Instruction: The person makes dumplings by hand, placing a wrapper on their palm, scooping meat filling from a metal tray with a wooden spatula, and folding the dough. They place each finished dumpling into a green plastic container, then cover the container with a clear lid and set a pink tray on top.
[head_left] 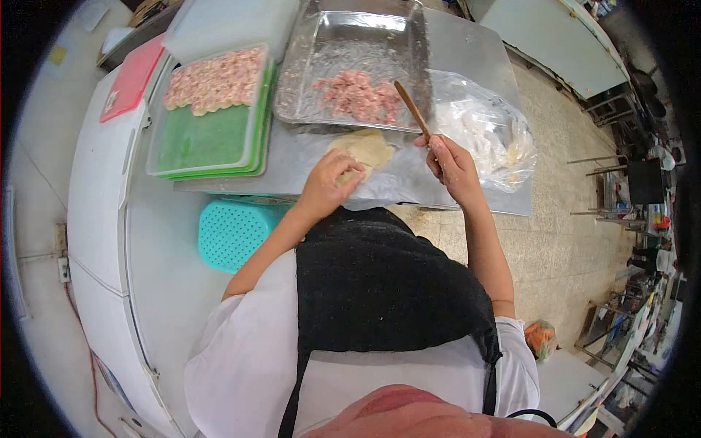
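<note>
My left hand rests on a stack of pale dough wrappers lying on the steel table, its fingers curled around one wrapper. My right hand grips a wooden stick whose far end points into a metal tray holding a mound of pink minced filling. To the left, a clear tray with a green liner carries rows of finished pink dumplings along its far half.
A crumpled clear plastic bag lies right of my right hand. A turquoise perforated stool stands under the steel table. A white chest freezer with a red board is on the left. Tiled floor lies to the right.
</note>
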{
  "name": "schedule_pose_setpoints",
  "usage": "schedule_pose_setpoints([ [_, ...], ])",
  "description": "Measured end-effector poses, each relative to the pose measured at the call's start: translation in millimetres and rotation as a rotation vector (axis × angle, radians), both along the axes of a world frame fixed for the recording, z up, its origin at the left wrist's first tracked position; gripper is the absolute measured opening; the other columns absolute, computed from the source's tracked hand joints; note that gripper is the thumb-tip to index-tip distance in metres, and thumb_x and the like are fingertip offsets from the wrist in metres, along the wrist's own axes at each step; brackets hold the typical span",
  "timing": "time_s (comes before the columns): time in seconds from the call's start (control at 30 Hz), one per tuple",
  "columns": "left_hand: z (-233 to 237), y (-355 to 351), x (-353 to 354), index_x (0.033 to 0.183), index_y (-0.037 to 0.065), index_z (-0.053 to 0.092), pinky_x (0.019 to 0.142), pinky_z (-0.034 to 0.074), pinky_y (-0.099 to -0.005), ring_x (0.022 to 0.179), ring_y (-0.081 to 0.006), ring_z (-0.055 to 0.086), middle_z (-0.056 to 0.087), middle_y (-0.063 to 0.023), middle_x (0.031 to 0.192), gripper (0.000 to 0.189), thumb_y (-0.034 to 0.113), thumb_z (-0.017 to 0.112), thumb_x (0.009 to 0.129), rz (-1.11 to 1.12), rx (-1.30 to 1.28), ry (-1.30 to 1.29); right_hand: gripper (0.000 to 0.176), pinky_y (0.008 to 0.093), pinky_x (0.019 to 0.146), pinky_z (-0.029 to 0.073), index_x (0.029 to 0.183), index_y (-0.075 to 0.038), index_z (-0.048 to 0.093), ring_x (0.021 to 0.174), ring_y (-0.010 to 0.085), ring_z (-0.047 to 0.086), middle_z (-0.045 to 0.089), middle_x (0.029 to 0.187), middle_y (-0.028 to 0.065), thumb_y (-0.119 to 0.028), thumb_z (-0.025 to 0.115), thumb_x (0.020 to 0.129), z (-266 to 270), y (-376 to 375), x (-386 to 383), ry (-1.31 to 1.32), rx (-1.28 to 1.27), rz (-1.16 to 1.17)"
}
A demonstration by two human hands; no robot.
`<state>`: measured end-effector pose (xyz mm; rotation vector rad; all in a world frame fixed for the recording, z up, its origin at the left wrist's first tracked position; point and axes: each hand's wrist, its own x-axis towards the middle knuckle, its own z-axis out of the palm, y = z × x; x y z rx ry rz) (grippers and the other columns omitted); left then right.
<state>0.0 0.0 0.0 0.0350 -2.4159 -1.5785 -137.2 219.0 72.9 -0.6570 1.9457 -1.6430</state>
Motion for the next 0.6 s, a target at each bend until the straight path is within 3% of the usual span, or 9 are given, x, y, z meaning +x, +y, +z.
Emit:
schedule_pose_setpoints([
  [0.07, -11, -17, -1, 0.091, 0.005, 0.065, 0.091, 0.042, -0.0404, 0.104, -0.0306, 0.053, 0.057, -0.0135, 0.109, 0.021, 0.019, 0.07, 0.078, 0.056, -0.259, 0.009, 0.034, 0.0202, 0.047, 0.032, 0.096, -0.003, 0.063, 0.049, 0.0043, 0.04, 0.047, 0.058, -0.003, -0.031, 0.044, 0.099, 1, -1, 4, -0.086, 0.041, -0.004],
  [0.1, -21, 22, -46, 0.091, 0.005, 0.065, 0.091, 0.042, -0.0404, 0.104, -0.0306, 0.053, 0.057, -0.0135, 0.109, 0.021, 0.019, 0.07, 0.078, 0.064, -0.238, 0.047, 0.034, 0.0202, 0.047, 0.032, 0.096, -0.003, 0.063, 0.049, 0.0043, 0.04, 0.047, 0.058, -0.003, -0.031, 0.044, 0.099, 5, 41, -36, -0.047, 0.062, -0.003],
  [0.27, -56, 33, -75, 0.09, 0.007, 0.068, 0.083, 0.043, -0.0404, 0.092, -0.0315, 0.055, 0.062, -0.0111, 0.094, 0.016, 0.018, 0.068, 0.079, 0.234, -0.673, 0.155, 0.035, 0.0209, 0.043, 0.032, 0.093, -0.003, 0.064, 0.046, 0.0047, 0.039, 0.048, 0.057, -0.0031, -0.032, 0.045, 0.099, -3, 77, -62, -0.103, 0.094, 0.046],
  [0.4, -60, 30, -84, 0.086, 0.006, 0.069, 0.08, 0.043, -0.0387, 0.091, -0.0289, 0.055, 0.062, -0.0084, 0.089, 0.015, 0.019, 0.067, 0.078, 0.321, -0.587, 0.11, 0.035, 0.0213, 0.047, 0.036, 0.095, -0.002, 0.065, 0.051, 0.005, 0.044, 0.049, 0.059, -0.0014, -0.032, 0.047, 0.098, -9, 88, -88, -0.113, 0.17, 0.099],
  [0.47, -40, 32, -81, 0.084, 0.006, 0.07, 0.079, 0.043, -0.0382, 0.089, -0.0288, 0.056, 0.063, -0.0072, 0.09, 0.014, 0.018, 0.067, 0.078, 0.401, -0.474, 0.129, 0.034, 0.0282, 0.054, 0.043, 0.099, 0.0, 0.065, 0.057, 0.0153, 0.054, 0.056, 0.062, 0.0058, -0.03, 0.049, 0.096, -14, 81, -99, 0.27, 0.281, 0.101],
  [0.5, -36, 30, -80, 0.084, 0.006, 0.07, 0.079, 0.043, -0.0382, 0.089, -0.0288, 0.056, 0.063, -0.0072, 0.09, 0.014, 0.018, 0.067, 0.078, 0.417, -0.475, 0.118, 0.034, 0.0282, 0.054, 0.043, 0.099, 0.0, 0.065, 0.057, 0.0153, 0.054, 0.056, 0.062, 0.0058, -0.03, 0.049, 0.096, -14, 76, -104, 0.266, 0.279, 0.12],
  [0.57, -33, 26, -77, 0.089, 0.005, 0.07, 0.078, 0.044, -0.0388, 0.084, -0.0305, 0.056, 0.064, -0.0089, 0.093, 0.015, 0.015, 0.066, 0.079, 0.46, -0.482, 0.179, 0.032, 0.038, 0.065, 0.048, 0.098, 0.0, 0.064, 0.072, 0.0304, 0.062, 0.062, 0.072, 0.0152, -0.028, 0.05, 0.094, -10, 65, -115, 0.594, 0.342, 0.206],
  [0.6, -30, 26, -77, 0.089, 0.004, 0.069, 0.075, 0.046, -0.0345, 0.085, -0.0228, 0.06, 0.065, -0.0065, 0.091, 0.013, 0.015, 0.064, 0.083, 0.504, -0.455, 0.18, 0.032, 0.038, 0.065, 0.048, 0.098, 0.0, 0.064, 0.072, 0.0304, 0.062, 0.062, 0.072, 0.0152, -0.028, 0.05, 0.094, -8, 58, -118, 0.59, 0.344, 0.218],
])
